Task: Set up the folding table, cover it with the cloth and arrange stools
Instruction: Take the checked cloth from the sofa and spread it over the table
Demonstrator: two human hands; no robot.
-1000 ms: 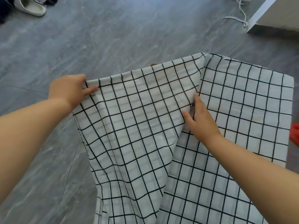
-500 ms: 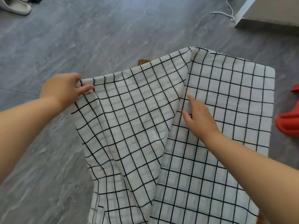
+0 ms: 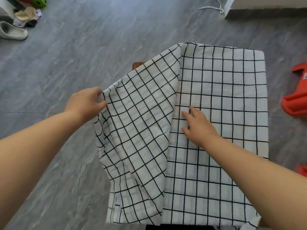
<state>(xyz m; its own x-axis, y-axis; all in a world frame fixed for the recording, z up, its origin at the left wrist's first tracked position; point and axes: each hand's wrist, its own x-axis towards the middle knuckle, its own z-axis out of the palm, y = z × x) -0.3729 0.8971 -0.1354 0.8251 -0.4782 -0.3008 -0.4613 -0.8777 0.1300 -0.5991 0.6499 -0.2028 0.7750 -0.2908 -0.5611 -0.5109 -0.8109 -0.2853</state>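
Note:
A white cloth with a black grid (image 3: 224, 100) lies over the folding table, whose brown far-left corner (image 3: 137, 65) pokes out beyond the fabric. The cloth's right part lies flat; its left part is lifted and hangs in folds down the table's left side. My left hand (image 3: 86, 102) pinches the raised left edge of the cloth. My right hand (image 3: 197, 125) rests with fingers spread on the flat part, beside the fold line. An orange plastic stool (image 3: 297, 98) lies on the floor to the right.
Grey marbled floor (image 3: 99, 39) surrounds the table. A pale slipper (image 3: 12, 32), crumpled clothes (image 3: 27, 16) and a green object (image 3: 39, 1) lie at the far left. A white cord (image 3: 214, 8) and a white furniture base (image 3: 265, 7) are at the far right.
My view has shifted, so the table sits further right. My left hand has drawn the cloth's edge down and toward the table; my right hand stays pressed on the cloth.

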